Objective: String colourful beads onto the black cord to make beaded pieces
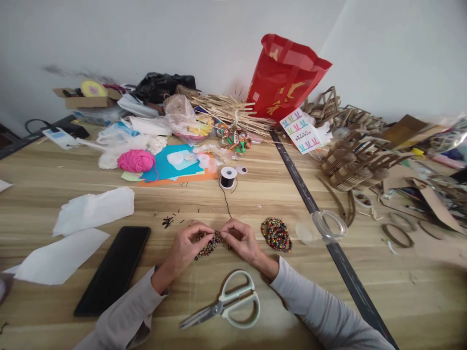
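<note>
My left hand pinches the dark cord at a string of multicoloured beads, which hangs below its fingers to the table. Close on its right, my right hand pinches the same dark cord, fingertips nearly meeting the left ones. The cord runs back to a white spool wound with black cord. A coiled heap of beads lies to the right of my right hand. Scissors with pale handles lie in front of my hands. Exactly how the cord passes between the fingertips is too small to see.
A black phone-like slab and white paper sheets lie on the left. Pink yarn and blue sheets sit further back. A red bag, small woven baskets and clear rings stand rightward.
</note>
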Motion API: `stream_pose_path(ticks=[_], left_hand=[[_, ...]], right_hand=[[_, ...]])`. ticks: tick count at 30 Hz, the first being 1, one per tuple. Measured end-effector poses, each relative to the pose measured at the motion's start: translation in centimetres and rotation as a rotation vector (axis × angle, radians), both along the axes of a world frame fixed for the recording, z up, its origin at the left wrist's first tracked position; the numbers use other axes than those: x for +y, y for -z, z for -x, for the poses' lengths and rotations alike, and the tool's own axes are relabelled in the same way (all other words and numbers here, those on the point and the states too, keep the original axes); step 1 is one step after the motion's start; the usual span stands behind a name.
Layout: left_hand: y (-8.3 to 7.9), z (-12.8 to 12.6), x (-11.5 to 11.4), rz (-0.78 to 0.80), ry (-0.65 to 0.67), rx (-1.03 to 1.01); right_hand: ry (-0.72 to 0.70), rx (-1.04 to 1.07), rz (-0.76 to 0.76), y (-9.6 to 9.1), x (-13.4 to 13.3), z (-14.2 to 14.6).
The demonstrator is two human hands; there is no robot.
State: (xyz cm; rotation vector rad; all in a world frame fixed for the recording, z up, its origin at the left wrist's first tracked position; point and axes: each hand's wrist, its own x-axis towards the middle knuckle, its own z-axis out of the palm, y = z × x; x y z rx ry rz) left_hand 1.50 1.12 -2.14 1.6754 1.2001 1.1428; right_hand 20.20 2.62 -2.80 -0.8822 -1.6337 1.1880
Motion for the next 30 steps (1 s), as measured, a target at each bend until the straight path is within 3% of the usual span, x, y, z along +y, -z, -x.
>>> stream_pose_path(ticks=[12, 20, 30], left_hand=[[0.07, -0.01, 0.09, 0.099, 0.024, -0.087], [0.44, 0.19, 0.13, 0.16, 0.02, -0.078], [0.39, 0.25, 0.05, 0.127, 0.021, -0.07]], right_hand=[[-0.024, -0.139, -0.168, -0.99, -0.11, 0.08], [-0.027, -0.158, -0.181, -0.74, -0.19, 0.02], [-0.024, -0.177, -0.229, -0.71, -0.25, 0.02]])
